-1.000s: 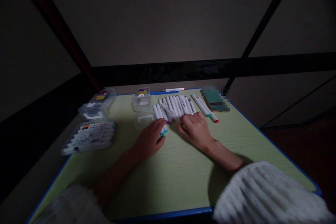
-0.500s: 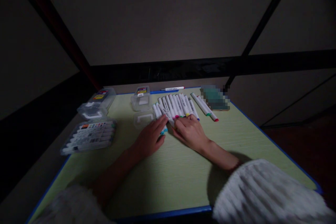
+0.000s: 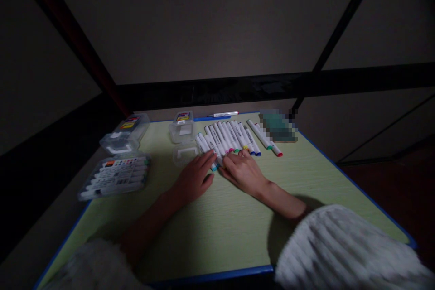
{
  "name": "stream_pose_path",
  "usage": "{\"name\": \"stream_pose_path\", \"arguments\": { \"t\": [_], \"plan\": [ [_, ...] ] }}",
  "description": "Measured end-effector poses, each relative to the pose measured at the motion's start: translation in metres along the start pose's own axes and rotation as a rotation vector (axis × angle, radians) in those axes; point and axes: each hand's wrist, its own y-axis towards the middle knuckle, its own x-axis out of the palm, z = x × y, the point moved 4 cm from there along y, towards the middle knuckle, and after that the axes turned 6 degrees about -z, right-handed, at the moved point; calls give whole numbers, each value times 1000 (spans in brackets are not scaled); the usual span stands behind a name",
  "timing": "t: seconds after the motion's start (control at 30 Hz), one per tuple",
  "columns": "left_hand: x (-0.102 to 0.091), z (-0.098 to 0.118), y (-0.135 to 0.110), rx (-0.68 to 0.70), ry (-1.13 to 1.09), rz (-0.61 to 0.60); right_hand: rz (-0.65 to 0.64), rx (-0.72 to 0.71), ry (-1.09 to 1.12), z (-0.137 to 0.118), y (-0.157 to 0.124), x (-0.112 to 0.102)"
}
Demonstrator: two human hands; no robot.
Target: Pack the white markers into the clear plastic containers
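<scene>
White markers (image 3: pixel 222 136) with coloured ends lie side by side in a row on the table. My left hand (image 3: pixel 194 176) is at the row's left end, its fingers stretched out and touching the markers there. Close beside it, my right hand (image 3: pixel 245 173) has curled fingers pressed around the near end of a white marker (image 3: pixel 219 161) between the two hands. The fingertips hide part of that marker. Blue, yellow, green and pink ends show just beyond my right hand.
Two markers (image 3: pixel 264 137) lie apart on the right, beside a blurred green phone-like object (image 3: pixel 279 126). A single marker (image 3: pixel 226 114) is at the back edge. Clear plastic cases (image 3: pixel 125 133), (image 3: pixel 182 130) and a filled marker case (image 3: pixel 115 176) occupy the left of the table (image 3: pixel 217 235).
The marker that lay slanted across the left end now lines up more closely with the row. Blue ends at the right show more. Both hands have barely moved.
</scene>
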Motion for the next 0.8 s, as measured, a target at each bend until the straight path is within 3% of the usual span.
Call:
{"name": "stream_pose_path", "arguments": {
  "t": [0.43, 0.6, 0.8],
  "plan": [
    [0, 2, -1, -7, 39, -39, -28, 56, 123, 12, -2, 5],
    [0, 1, -1, -12, 31, -42, 58, 332, 34, 41, -4, -1],
    [1, 1, -1, -9, 33, -43, -8, 563, -37, 72, -10, 10]
  ]
}}
